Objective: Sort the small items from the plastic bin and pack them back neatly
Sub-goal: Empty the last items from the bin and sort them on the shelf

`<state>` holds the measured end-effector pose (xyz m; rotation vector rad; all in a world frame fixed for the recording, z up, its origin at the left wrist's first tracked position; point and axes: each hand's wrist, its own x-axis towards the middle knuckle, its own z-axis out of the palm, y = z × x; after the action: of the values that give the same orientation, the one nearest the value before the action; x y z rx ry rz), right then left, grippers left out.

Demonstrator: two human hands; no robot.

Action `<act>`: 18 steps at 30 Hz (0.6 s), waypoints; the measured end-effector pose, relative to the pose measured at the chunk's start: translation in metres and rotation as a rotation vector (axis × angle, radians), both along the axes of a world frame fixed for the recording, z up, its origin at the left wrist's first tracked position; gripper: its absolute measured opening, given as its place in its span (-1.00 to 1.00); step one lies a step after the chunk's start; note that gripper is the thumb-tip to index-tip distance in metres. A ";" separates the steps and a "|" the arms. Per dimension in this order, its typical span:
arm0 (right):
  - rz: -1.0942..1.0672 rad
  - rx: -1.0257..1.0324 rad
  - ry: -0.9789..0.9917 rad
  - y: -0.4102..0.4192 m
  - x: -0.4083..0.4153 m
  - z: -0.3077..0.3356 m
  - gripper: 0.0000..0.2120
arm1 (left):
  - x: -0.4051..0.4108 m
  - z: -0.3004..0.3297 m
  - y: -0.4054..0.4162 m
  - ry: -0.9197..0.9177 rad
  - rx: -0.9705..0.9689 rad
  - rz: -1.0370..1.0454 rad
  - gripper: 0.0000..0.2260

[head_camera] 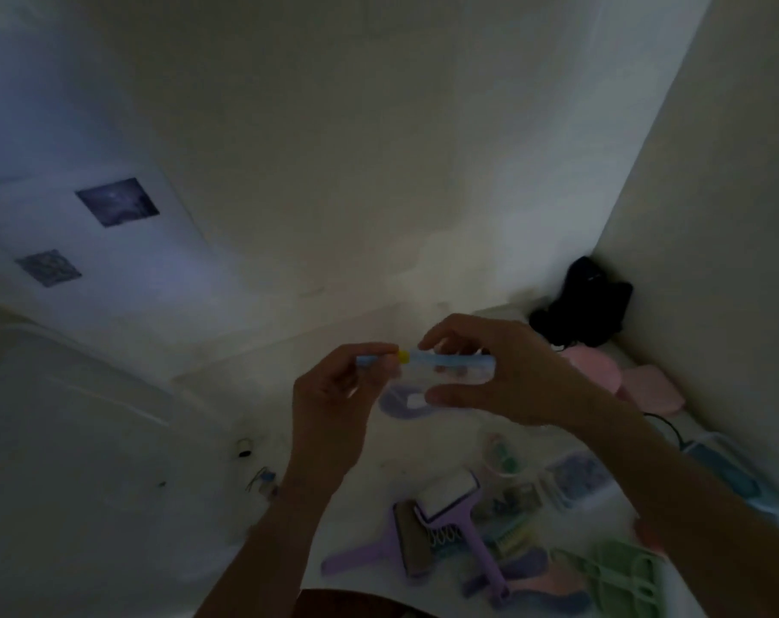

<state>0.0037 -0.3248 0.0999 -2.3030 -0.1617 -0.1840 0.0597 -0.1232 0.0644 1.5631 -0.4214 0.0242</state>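
A small clear zip pouch (450, 372) with a blue top strip and a yellow slider is held up in front of me, above the white surface. My left hand (334, 403) pinches its left end by the slider. My right hand (495, 372) grips its right side, fingers over the top and thumb beneath. Small things show dimly inside the pouch. Under it lies a pale purple round item (401, 405). Purple lint rollers (450, 528), green combs (508, 535) and a green plastic holder (619, 577) lie spread at the lower right.
A clear box (575, 481) of purple bits and a clear cup (503, 457) stand right of centre. A blue-rimmed bin (731, 470) sits at the right edge. Pink cases (646, 385) and a black bundle (588, 305) fill the far corner. Small clips (263, 479) lie left.
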 end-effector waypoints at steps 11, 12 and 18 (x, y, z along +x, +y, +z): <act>-0.018 0.101 -0.131 -0.025 -0.081 0.001 -0.91 | -0.080 0.012 -0.029 -0.077 0.103 -0.088 -0.91; -0.016 0.110 -0.132 -0.028 -0.086 0.001 -0.92 | -0.083 0.014 -0.030 -0.083 0.116 -0.099 -0.91; -0.065 -0.039 -0.171 -0.058 -0.112 0.000 -0.96 | -0.093 0.019 -0.036 -0.114 0.179 -0.060 -0.91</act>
<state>-0.1080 -0.3826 0.1002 -2.3322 -0.1784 -0.4148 -0.0330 -0.1590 0.0838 1.7293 -0.5724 0.0302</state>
